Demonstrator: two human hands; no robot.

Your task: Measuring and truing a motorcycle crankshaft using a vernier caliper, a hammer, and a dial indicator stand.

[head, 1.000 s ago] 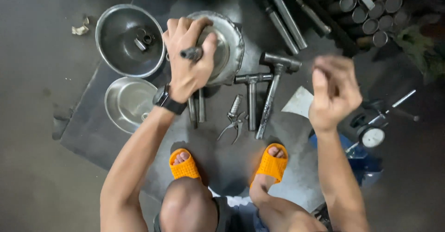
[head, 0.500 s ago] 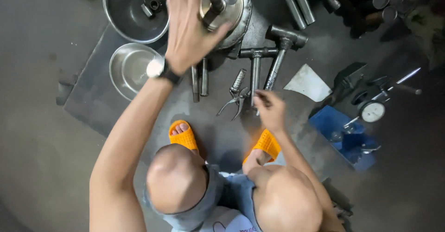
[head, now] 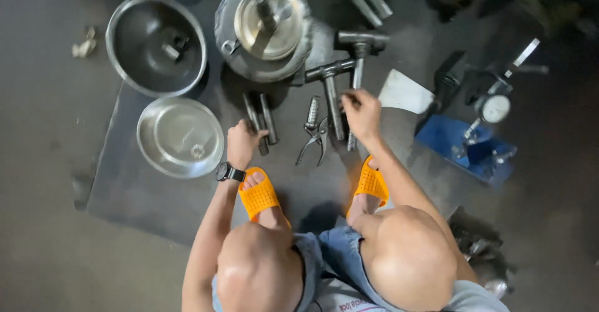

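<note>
I'm resting my left hand [head: 242,142] with curled fingers on the two rods [head: 261,120] lying on the mat [head: 125,181]. My right hand [head: 362,115] is pinching the T-wrench [head: 355,68] shaft beside the pliers [head: 315,131], below the round housing [head: 265,28].

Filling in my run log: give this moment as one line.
left hand: on short metal rods | right hand: on T-handle tool | pliers: between hands | floor mat

One head-worn camera looks straight down (from close above the knees) at the floor mat [head: 143,206].
</note>
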